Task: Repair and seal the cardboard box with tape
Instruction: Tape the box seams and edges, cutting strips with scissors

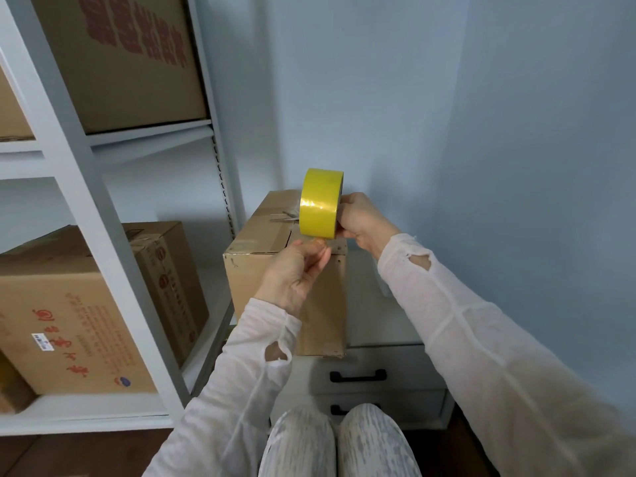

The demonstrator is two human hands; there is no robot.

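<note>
Sealing looks barely begun: right hand (359, 220) grips the yellow tape roll (321, 203) over the near edge of the box (254, 256), left hand (296, 270) pinches its free end; the box sits on a white cabinet (378, 339), top seam seemingly untaped

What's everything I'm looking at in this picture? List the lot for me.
tape roll: one, yellow, held upright above the box's near top edge
cardboard box: one, brown, on the cabinet
scissors: one pair, grey metal, lying on the box top
cabinet: one, white with black drawer handles, under the box
shelf rack: one, white, at left
stored boxes: at least four, brown, on the rack
wall: pale blue, behind
left hand: pinching the roll's loose end
right hand: gripping the roll
sleeves: two, white
knees: two, patterned grey-white, bottom centre
</note>
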